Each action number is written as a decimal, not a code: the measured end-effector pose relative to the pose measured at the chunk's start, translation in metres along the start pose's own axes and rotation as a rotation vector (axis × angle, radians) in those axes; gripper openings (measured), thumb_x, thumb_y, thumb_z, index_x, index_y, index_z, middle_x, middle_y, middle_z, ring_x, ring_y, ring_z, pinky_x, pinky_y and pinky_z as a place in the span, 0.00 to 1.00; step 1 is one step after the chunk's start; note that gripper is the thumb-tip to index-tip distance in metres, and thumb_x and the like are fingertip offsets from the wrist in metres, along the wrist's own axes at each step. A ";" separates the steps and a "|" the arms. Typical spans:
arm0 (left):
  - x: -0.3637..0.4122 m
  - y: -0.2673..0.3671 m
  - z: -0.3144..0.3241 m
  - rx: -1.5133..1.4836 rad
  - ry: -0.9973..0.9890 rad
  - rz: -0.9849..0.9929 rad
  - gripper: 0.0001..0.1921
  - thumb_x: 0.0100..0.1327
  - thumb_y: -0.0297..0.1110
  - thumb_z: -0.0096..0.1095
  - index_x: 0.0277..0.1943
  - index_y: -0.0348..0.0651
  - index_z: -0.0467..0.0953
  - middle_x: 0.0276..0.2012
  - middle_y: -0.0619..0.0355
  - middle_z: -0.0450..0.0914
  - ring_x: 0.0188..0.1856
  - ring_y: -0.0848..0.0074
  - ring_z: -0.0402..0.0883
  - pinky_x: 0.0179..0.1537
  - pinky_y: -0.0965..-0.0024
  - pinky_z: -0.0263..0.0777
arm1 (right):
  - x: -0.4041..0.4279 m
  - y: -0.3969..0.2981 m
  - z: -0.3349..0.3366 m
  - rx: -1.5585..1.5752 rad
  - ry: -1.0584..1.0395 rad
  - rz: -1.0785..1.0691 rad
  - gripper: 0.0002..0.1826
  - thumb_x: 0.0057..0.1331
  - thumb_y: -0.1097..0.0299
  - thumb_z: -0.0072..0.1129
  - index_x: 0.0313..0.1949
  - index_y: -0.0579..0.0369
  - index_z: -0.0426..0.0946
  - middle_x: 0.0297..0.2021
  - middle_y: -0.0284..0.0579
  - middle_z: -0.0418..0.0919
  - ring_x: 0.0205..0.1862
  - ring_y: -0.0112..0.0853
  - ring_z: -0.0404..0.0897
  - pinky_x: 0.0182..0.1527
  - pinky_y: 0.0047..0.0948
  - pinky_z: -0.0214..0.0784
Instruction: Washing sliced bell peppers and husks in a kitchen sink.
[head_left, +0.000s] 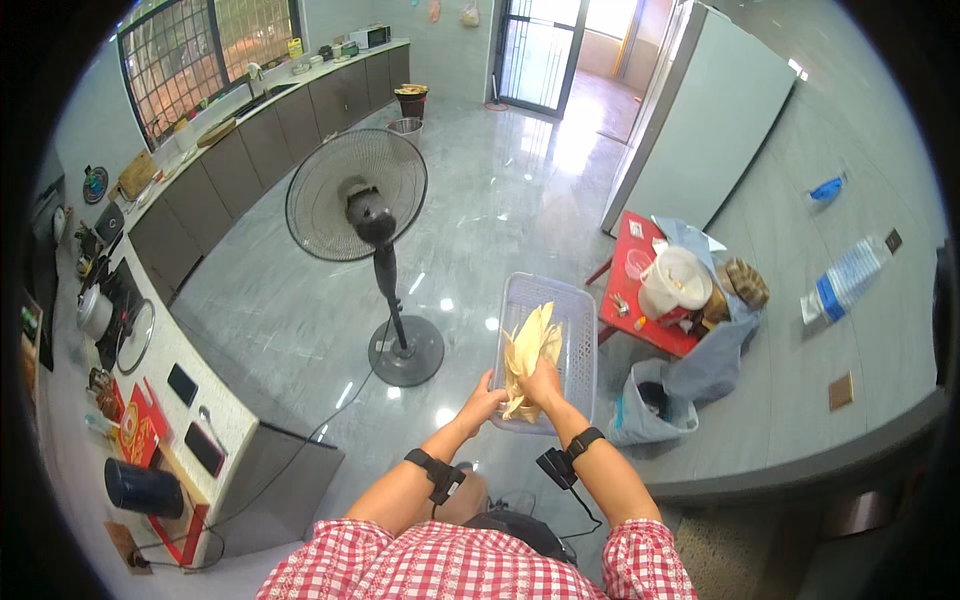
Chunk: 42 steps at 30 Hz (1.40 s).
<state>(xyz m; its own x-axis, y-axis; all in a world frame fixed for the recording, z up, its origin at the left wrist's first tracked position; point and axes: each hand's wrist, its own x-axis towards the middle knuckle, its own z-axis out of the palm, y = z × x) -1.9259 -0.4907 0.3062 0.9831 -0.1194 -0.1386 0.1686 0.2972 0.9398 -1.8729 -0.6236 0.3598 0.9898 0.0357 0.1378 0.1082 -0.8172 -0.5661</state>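
Observation:
Before me is a pale lavender plastic basket (583, 330) with perforated walls. Several dried, pale yellow leaves, likely corn husks (534, 334), stand and lie in its left half. My right hand (541, 384) is closed around the lower part of the husks, inside the basket. At the basket's left rim, my left hand (481, 405) has its thumb and fingers by the lower husks; whether it grips the rim or a husk is hard to tell. Each forearm wears a black strap with a small device.
A black pedestal fan (405, 351) stands left of the basket. Right of it are a red table (622, 281) bearing a white bucket (675, 281), and an opened plastic bag (630, 390) on the floor. A counter (217, 390) with phones and a pot runs along the left.

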 end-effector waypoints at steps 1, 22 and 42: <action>0.024 0.019 -0.002 0.006 0.006 -0.004 0.40 0.51 0.30 0.56 0.66 0.32 0.46 0.41 0.54 0.73 0.35 0.75 0.73 0.39 0.74 0.68 | 0.027 -0.010 -0.011 0.023 -0.020 0.021 0.22 0.51 0.69 0.59 0.47 0.58 0.73 0.44 0.58 0.77 0.48 0.48 0.75 0.50 0.41 0.67; 0.498 0.318 -0.028 -0.220 0.249 -0.074 0.29 0.53 0.29 0.51 0.60 0.47 0.58 0.39 0.58 0.68 0.32 0.74 0.72 0.30 0.67 0.73 | 0.638 -0.081 -0.112 0.564 -0.291 -0.019 0.23 0.51 0.85 0.52 0.49 0.58 0.73 0.38 0.44 0.78 0.37 0.33 0.79 0.35 0.33 0.74; 0.928 0.542 -0.247 -0.287 0.298 -0.097 0.39 0.51 0.33 0.54 0.68 0.48 0.48 0.45 0.56 0.69 0.37 0.73 0.72 0.34 0.64 0.72 | 1.145 -0.246 -0.017 0.514 -0.385 -0.086 0.23 0.52 0.86 0.50 0.50 0.60 0.70 0.39 0.44 0.77 0.37 0.32 0.78 0.36 0.31 0.72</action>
<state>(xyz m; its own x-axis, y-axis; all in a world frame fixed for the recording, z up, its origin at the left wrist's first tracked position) -0.9050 -0.2065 0.6104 0.9321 0.1072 -0.3461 0.2327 0.5548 0.7988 -0.7674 -0.3919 0.6710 0.9276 0.3705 -0.0472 0.1246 -0.4261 -0.8960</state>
